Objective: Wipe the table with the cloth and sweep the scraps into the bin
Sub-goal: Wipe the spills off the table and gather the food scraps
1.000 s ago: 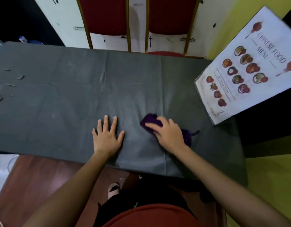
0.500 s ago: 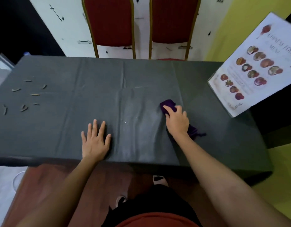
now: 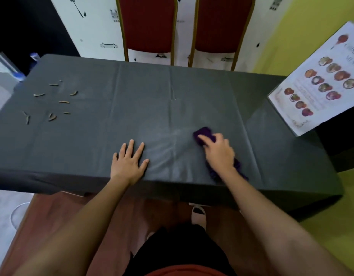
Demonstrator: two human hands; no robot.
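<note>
Left hand (image 3: 129,163): flat on grey tablecloth (image 3: 172,100).
Right hand (image 3: 220,154): curled on crumpled purple cloth (image 3: 205,133).
Far left: thin brown scraps (image 3: 64,102).
Beyond: 2 red chairs (image 3: 150,24).

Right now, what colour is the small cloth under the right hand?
The small crumpled cloth is dark purple; head view.

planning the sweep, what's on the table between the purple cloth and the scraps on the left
Head view: only bare grey tablecloth between the purple cloth and the scraps; the left hand rests flat nearer the edge.
</note>
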